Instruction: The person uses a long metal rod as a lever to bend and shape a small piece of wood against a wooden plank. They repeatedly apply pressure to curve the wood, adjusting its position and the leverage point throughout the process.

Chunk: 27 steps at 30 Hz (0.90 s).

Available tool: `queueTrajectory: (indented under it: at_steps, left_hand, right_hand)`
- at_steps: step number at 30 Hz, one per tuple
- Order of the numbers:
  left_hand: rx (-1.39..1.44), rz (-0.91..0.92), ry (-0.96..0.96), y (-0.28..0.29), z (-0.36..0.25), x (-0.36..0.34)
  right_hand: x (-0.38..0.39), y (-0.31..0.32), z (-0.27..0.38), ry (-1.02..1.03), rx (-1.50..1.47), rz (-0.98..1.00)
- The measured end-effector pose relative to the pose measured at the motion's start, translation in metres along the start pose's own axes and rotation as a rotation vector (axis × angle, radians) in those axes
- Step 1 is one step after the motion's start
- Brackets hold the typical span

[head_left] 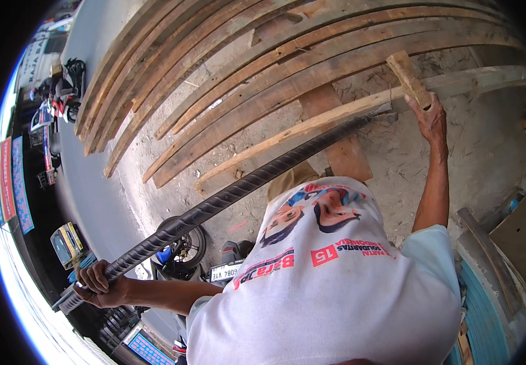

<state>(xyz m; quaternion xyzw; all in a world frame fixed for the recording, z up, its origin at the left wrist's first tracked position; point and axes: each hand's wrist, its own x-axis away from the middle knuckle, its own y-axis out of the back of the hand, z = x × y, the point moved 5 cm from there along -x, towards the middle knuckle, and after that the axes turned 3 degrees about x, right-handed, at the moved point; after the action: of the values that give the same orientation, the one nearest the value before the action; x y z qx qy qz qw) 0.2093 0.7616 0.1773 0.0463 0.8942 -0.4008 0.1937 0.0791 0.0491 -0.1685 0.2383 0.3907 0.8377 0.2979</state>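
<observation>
My left hand (101, 285) is wrapped round the near-left end of a long black pry bar (245, 180) with spiral ridges. The bar slants up across my front to a grey, claw-like metal tip (384, 115), which lies against a pale timber (312, 123). Out at the right, my right hand (431, 115) is closed on the lower end of a short wooden block (409, 79). The block's far end points up and left, over the timber.
Several long timbers (238, 134) lie side by side ahead, with a wide brown board (339, 140) crossing beneath. A motorcycle wheel (185, 246) stands close at the lower left, beyond it a road (86, 176) with vehicles. Blue sheets (482, 310) are stacked at the right.
</observation>
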Motion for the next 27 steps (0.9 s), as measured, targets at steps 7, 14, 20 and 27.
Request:
queueTrajectory:
  at_steps: [7,14,20,27]
  left_hand:
    - [-0.123,0.169,-0.116,-0.093,0.008,-0.024]
    - [0.034,0.305,-0.076,-0.143,0.046,-0.011]
    - [0.102,0.385,-0.159,-0.178,0.045,0.020]
    - [-0.016,0.463,-0.216,-0.218,0.050,0.050]
  right_hand:
    - [-0.005,-0.003,0.011,0.031,-0.009,-0.082]
    - [-0.004,0.002,0.008,0.126,0.108,-0.118]
    - [-0.033,-0.009,0.080,0.412,0.024,-0.145]
    - [-0.070,-0.074,0.125,0.695,0.373,-0.309]
